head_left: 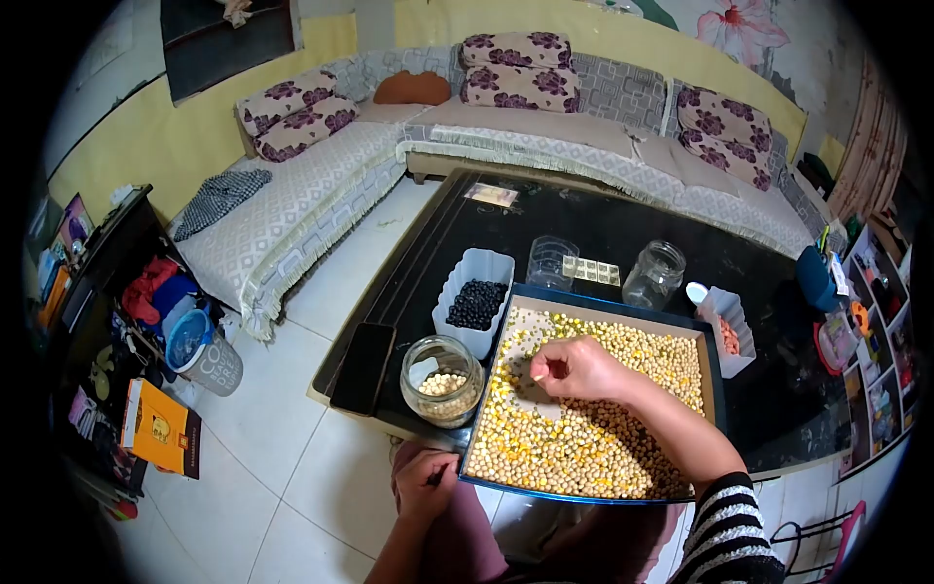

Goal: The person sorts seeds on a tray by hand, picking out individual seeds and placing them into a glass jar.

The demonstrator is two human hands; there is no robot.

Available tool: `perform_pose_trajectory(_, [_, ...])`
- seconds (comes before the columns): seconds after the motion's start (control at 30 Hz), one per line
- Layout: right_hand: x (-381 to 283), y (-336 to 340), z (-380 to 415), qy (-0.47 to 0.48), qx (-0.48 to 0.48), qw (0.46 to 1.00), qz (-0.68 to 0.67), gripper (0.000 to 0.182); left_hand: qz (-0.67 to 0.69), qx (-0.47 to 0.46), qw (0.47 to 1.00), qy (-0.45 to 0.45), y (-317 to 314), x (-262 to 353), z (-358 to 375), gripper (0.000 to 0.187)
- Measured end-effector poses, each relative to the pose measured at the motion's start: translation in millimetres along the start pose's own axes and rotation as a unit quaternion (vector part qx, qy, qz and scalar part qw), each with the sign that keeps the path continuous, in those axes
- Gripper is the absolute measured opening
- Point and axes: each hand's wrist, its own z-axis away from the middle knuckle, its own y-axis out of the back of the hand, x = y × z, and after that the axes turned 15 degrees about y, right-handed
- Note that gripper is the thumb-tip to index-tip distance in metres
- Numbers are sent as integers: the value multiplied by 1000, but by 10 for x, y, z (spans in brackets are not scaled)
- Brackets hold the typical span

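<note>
A shallow box [708,375] with a dark blue edge holds many pale round beans [574,453] mixed with yellow and green bits. Over its upper middle is my right hand [579,368], thumb and fingertips pinched together; what they hold is too small to name. My left hand [428,479] is curled at the box's near left corner, its fingers closed near something small and dark. Just left of the box, a glass jar [443,382] contains pale beans. Behind that jar, a translucent tub [474,282] has black beans in it.
On the black table [438,229] are a phone [363,368] at the left edge, two empty clear jars [553,263] [654,275] behind the box, a white lid [697,293] and a tub with pink pieces [730,336] at right. A sofa [525,136] stands beyond.
</note>
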Motion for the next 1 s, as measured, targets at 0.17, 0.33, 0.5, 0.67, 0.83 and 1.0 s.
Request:
perform_pose_trajectory(0.17, [-216, 25, -301, 16, 51, 997, -56, 12, 21, -1, 999, 45, -15, -32, 28, 11])
perform_pose_trajectory(0.33, [-331, -37, -512, 31, 80, 988, -131, 9, 17, 2, 999, 41, 12, 102, 2, 11])
perform_pose_trajectory(0.5, [-441, -165, -753, 79, 88, 982, -147, 9, -12, 3, 1000, 9, 17, 81, 0, 9])
perform_pose_trajectory(0.67, [-432, -222, -783, 137, 83, 986, -40, 6, -13, 5, 1000, -8, 16, 69, -14, 9])
perform_pose_trajectory(0.83, [-281, -184, -463, 113, 140, 984, 16, 6, -12, 3, 1000, 18, 7, 100, -6, 10])
perform_pose_trajectory(1.0, [-34, -545, 171, 239, 31, 961, 137, 28, -10, 10, 1000, 22, -20, 15, 1, 10])
